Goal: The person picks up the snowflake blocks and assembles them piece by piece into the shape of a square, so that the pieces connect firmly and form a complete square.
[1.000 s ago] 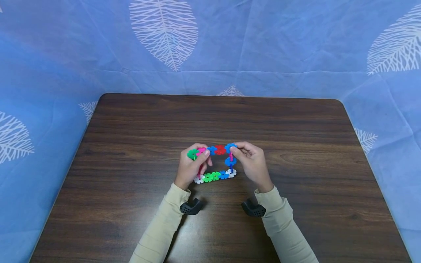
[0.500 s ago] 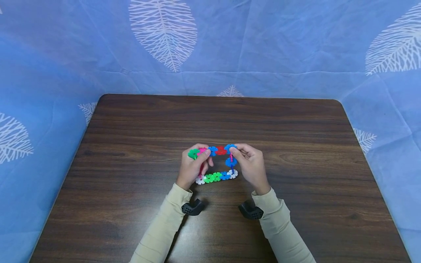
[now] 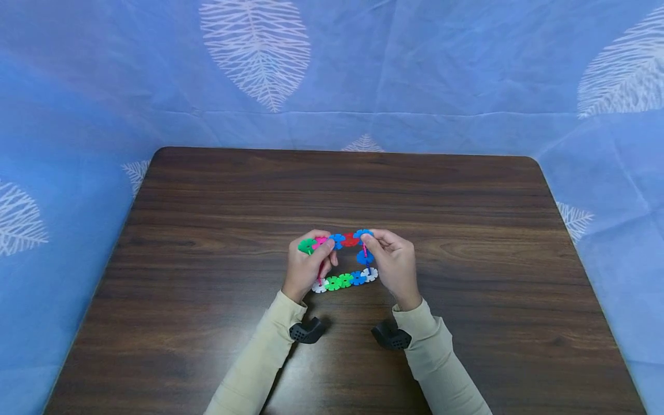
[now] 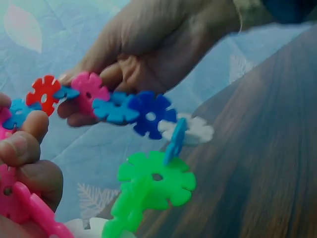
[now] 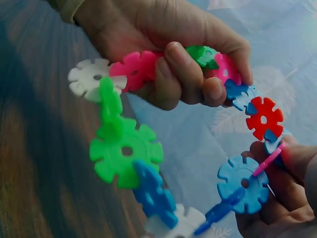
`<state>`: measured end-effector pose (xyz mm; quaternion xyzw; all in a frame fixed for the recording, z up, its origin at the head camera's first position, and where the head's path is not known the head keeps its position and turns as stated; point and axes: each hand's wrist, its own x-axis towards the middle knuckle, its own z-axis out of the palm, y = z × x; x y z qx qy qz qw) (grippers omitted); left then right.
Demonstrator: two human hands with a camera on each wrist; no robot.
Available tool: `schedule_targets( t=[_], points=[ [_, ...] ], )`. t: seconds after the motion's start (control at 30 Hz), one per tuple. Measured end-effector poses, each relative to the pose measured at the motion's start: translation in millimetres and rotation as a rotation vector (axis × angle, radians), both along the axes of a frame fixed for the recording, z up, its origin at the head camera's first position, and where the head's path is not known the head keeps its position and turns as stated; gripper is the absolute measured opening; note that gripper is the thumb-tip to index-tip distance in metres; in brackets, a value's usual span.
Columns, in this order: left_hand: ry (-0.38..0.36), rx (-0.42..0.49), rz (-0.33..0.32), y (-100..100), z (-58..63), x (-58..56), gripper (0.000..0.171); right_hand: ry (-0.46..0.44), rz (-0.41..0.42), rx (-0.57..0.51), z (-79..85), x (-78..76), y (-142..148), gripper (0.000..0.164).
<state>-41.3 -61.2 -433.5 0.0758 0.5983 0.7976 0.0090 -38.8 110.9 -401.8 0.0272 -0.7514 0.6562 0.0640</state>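
Observation:
A ring of notched snowflake discs, slotted edge to edge, hangs between both hands above the table. My left hand [image 3: 305, 270] pinches its far left corner, where a green disc [image 3: 306, 246] meets a pink one. With thumb and fingers my right hand [image 3: 396, 266] pinches a blue disc [image 3: 362, 234] at the far right corner. Between them sits a red disc [image 5: 264, 119]. White discs [image 3: 370, 274] mark both near corners, with light green discs [image 5: 126, 152] and a blue one between. Pink discs [image 5: 136, 71] on the left side are partly hidden by the left fingers.
The dark wooden table [image 3: 207, 219] spreads under both forearms. Blue cloth with white leaf prints [image 3: 256, 52] surrounds its far and side edges. Each wrist carries a black camera mount [image 3: 307, 331].
Both hands and the ring have drifted slightly nearer the body, the left hand also a little rightward. The right forearm has swung slightly inward. Both grips stay the same.

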Motion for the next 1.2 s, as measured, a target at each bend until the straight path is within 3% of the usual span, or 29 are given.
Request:
schedule_targets(
  t=[0.2,0.33,0.77,0.97,1.1,1.2],
  points=[
    [-0.001,-0.001,0.01,-1,-2.8,0.0,0.018,-0.035,-0.018,-0.064,-9.2,-1.6,1,0.02],
    [-0.036,-0.026,-0.009,-4,-1.7,-1.9,0.018,-0.103,0.022,-0.089,-9.6,-2.6,4,0.025],
    [-0.264,0.118,-0.167,-4,0.8,-11.2,0.023,-0.295,0.004,-0.038,-7.7,-7.1,9,0.033],
    [-0.38,0.21,-0.237,-8,-0.2,-16.0,0.028,-0.365,0.061,-0.042,-6.4,-8.3,14,0.036],
    [-0.403,0.24,-0.218,-8,-1.9,-16.5,0.027,-0.376,0.081,-0.02,-7.1,-9.1,18,0.035],
    [-0.4,0.161,-0.167,-7,-3.0,-15.7,0.025,-0.385,0.073,-0.011,-8.3,-9.7,21,0.035]
  ],
)
